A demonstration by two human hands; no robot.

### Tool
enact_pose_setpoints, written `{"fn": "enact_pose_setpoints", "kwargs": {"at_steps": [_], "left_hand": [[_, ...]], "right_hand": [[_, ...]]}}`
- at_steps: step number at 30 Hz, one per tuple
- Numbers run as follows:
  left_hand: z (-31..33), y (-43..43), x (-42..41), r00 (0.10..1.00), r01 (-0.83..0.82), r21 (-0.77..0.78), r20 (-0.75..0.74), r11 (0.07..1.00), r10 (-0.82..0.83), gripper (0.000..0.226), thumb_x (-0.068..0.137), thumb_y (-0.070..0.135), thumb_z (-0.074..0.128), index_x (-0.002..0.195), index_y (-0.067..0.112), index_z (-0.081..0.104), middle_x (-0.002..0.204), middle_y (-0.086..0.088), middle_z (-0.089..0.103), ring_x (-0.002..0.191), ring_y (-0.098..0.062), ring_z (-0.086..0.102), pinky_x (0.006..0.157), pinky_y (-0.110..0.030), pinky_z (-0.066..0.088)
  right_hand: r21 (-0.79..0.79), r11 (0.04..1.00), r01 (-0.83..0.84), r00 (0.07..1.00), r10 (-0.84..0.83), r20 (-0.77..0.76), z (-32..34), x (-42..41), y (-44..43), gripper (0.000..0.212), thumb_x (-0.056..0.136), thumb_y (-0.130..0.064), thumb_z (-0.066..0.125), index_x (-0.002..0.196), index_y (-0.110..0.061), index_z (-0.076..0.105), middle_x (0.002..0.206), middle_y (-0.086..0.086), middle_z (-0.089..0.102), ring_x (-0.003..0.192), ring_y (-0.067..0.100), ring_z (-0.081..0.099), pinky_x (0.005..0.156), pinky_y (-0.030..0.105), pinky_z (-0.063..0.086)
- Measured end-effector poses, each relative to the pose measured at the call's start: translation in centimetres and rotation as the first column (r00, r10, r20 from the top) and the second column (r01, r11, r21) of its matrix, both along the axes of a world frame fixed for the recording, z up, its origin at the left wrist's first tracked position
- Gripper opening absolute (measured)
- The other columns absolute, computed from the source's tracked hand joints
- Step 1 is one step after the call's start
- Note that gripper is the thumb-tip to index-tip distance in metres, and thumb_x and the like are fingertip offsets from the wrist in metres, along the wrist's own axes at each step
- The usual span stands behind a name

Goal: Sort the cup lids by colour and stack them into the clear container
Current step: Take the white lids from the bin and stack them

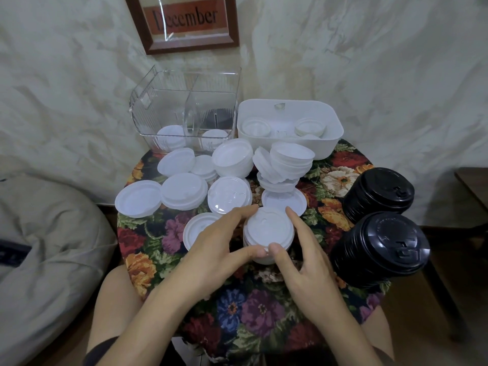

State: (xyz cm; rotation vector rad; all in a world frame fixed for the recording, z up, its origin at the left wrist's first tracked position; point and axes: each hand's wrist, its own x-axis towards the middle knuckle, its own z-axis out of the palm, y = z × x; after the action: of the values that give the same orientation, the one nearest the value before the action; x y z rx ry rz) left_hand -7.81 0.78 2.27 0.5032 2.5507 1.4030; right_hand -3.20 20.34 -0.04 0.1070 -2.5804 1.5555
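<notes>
Gripping a short stack of white lids (268,229) near the table's (245,313) centre, my left hand (211,241) and right hand (303,257) curl their fingers round its rim. Loose white lids (184,190) crowd the way to the clear container (148,101) at the far edge. Black lid stacks (380,192) line the right edge. A framed print (184,19) on the wall reads "December".

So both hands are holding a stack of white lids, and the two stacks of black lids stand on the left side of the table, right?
Not quite: the head view shows the two stacks of black lids on the right side of the table, not the left. The left hand and right hand do hold the stack of white lids.
</notes>
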Motion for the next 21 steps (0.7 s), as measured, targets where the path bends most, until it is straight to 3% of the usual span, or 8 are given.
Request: {"fn": "enact_pose_setpoints", "kwargs": {"at_steps": [4,10,13,16,18,21], "left_hand": [[0.1,-0.2,-0.2,1.000,0.002,-0.014,0.013,1.000,-0.002,0.069,0.086,0.053,0.076,0.146,0.048,0.044,0.147,0.033,0.048,0.138,0.010,0.042,0.118,-0.036,0.040],[0.0,-0.5,-0.3,1.000,0.020,-0.038,-0.013,0.999,-0.020,0.071,0.087,0.057,0.071,0.149,0.045,0.042,0.150,0.029,0.048,0.139,0.009,0.042,0.117,-0.037,0.040],[0.0,-0.7,-0.4,0.999,0.035,-0.059,-0.028,0.998,-0.037,0.069,0.090,0.051,0.072,0.151,0.045,0.041,0.152,0.030,0.045,0.141,0.009,0.039,0.119,-0.036,0.039],[0.3,-1.0,-0.6,0.997,0.056,-0.095,-0.055,0.994,-0.061,0.065,0.095,0.051,0.066,0.153,0.045,0.040,0.154,0.033,0.041,0.141,0.016,0.032,0.119,-0.021,0.033],[0.6,-1.1,-0.6,0.993,0.071,-0.128,-0.085,0.989,-0.083,0.062,0.098,0.048,0.062,0.155,0.044,0.038,0.154,0.034,0.038,0.141,0.019,0.028,0.114,-0.011,0.028],[0.6,-1.2,-0.6,0.989,0.080,-0.143,-0.112,0.986,-0.097,0.060,0.101,0.043,0.061,0.156,0.043,0.037,0.155,0.034,0.037,0.142,0.018,0.027,0.115,-0.010,0.027]], "right_hand": [[0.012,1.000,-0.011,1.000,0.011,0.008,-0.1,-0.3,0.1,0.064,0.095,-0.067,0.051,0.152,-0.061,0.023,0.147,-0.043,0.030,0.135,-0.021,0.030,0.099,0.007,0.032],[0.032,0.999,0.013,0.999,-0.014,0.032,-0.2,-0.5,-0.1,0.062,0.084,-0.084,0.048,0.137,-0.076,0.018,0.145,-0.047,0.028,0.135,-0.024,0.027,0.103,0.012,0.031],[0.014,1.000,0.014,0.998,-0.014,0.057,-0.3,-0.5,0.0,0.071,0.082,-0.082,0.051,0.146,-0.068,0.022,0.154,-0.033,0.035,0.140,-0.012,0.033,0.113,0.026,0.036],[-0.021,1.000,0.016,0.997,-0.014,0.078,-0.3,-0.4,0.2,0.077,0.081,-0.078,0.056,0.150,-0.060,0.027,0.153,-0.029,0.040,0.141,-0.007,0.038,0.116,0.034,0.040],[-0.013,1.000,0.016,0.997,-0.015,0.079,-0.2,-0.4,0.2,0.082,0.079,-0.082,0.056,0.152,-0.056,0.027,0.153,-0.028,0.040,0.141,-0.006,0.038,0.116,0.034,0.040],[0.023,0.999,0.036,0.997,-0.038,0.062,-0.2,-0.5,-0.3,0.096,0.073,-0.090,0.055,0.155,-0.048,0.027,0.152,-0.031,0.038,0.139,-0.009,0.036,0.112,0.027,0.038]]}}
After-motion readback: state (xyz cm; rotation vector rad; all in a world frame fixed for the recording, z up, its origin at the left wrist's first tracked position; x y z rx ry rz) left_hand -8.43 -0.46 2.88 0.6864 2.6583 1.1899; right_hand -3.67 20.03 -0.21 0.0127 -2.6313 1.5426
